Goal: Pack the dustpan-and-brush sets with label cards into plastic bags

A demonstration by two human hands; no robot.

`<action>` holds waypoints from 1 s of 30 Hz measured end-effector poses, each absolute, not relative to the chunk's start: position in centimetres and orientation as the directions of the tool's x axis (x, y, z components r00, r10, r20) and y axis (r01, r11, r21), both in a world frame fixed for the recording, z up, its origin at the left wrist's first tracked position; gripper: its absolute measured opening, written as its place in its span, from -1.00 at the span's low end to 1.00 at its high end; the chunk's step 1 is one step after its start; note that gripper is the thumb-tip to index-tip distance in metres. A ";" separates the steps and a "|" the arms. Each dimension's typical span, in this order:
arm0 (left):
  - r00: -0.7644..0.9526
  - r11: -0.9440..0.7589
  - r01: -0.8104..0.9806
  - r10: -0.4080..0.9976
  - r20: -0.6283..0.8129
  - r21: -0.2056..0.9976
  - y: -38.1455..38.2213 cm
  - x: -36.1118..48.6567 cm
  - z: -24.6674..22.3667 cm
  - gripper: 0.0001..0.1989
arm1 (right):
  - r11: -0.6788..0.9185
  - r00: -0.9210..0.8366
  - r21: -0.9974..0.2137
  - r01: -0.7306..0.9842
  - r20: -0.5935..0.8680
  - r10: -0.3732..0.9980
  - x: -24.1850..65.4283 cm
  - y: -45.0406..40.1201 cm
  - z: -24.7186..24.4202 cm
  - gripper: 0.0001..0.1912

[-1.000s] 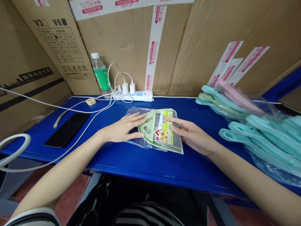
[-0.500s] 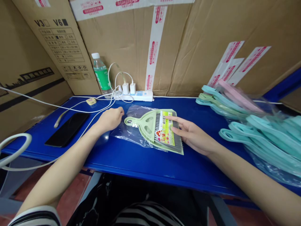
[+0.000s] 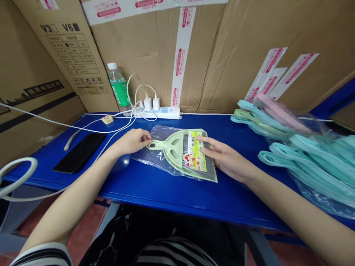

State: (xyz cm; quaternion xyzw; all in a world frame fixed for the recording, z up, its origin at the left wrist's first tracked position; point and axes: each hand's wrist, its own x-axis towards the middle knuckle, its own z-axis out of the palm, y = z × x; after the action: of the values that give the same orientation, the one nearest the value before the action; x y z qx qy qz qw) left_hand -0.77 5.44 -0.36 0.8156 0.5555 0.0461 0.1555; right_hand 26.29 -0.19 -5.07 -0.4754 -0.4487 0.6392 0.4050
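Observation:
A pale green plastic dustpan (image 3: 173,147) lies on the blue table inside a clear plastic bag (image 3: 146,157), its handle pointing left. Grey bristles of a brush (image 3: 211,170) show beneath a yellow-green printed card label (image 3: 194,157). My left hand (image 3: 131,141) has curled fingers at the handle's tip, touching the bag there; any grip is hard to make out. My right hand (image 3: 224,159) lies with its fingers spread flat across the label and bristles.
Bagged dustpans in teal, sage and pink (image 3: 310,159) pile up at the right. A black phone (image 3: 79,152), white cables, a power strip (image 3: 163,113) and a green-labelled water bottle (image 3: 119,88) occupy the table's back left. Cardboard boxes stand behind.
My left hand has left the dustpan's top and come back in at the handle's tip. The dustpan's handle now shows, swung left within the bag. My right hand stays on the label.

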 end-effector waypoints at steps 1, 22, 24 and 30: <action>0.375 -0.335 0.896 0.923 -0.091 0.293 5.4 -0.7 -0.4 -0.82 | -0.282 -0.207 -0.955 -0.088 -0.259 0.943 26.1 -0.2 -4.9 -0.58; 0.143 -0.135 0.982 0.988 0.055 -0.130 5.0 -0.6 0.1 -0.69 | -0.285 -0.168 -0.958 0.029 -0.286 0.943 25.8 -0.5 -4.2 -0.69; 0.107 -0.097 0.982 0.993 0.056 -0.159 5.0 -0.6 0.2 -0.68 | -0.282 -0.170 -0.959 0.027 -0.283 0.944 25.9 -0.5 -4.2 -0.68; 0.091 -0.077 0.977 0.994 0.063 -0.199 4.8 -0.5 0.3 -0.67 | -0.138 -0.243 -0.984 0.116 -0.163 0.956 26.5 -0.2 -5.1 -0.65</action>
State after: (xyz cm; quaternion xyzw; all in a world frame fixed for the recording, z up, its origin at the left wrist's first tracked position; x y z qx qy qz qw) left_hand -0.51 4.84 0.27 0.7326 0.6726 -0.0440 -0.0951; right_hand 26.54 -0.21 -5.13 -0.4930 -0.5437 0.5710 0.3679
